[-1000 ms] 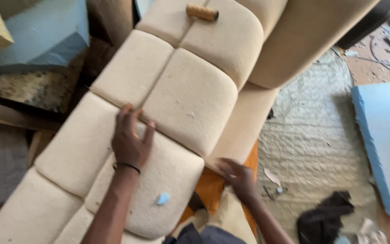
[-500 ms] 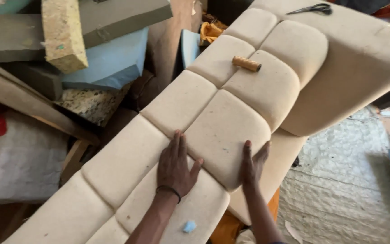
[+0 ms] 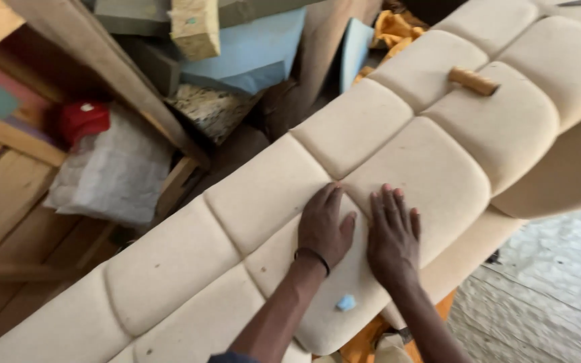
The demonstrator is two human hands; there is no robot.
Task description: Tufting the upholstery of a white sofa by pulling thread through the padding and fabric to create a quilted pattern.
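Head view: a long beige tufted cushion (image 3: 263, 195) slants across a crowded workshop, hemmed by timber planks (image 3: 102, 74) and foam blocks (image 3: 250, 54) at its upper edge. Left hand (image 3: 324, 225) and right hand (image 3: 393, 235) lie flat, fingers spread, side by side on its panels. A small blue scrap (image 3: 345, 303) lies just below them; a white sack (image 3: 112, 175) sits left.
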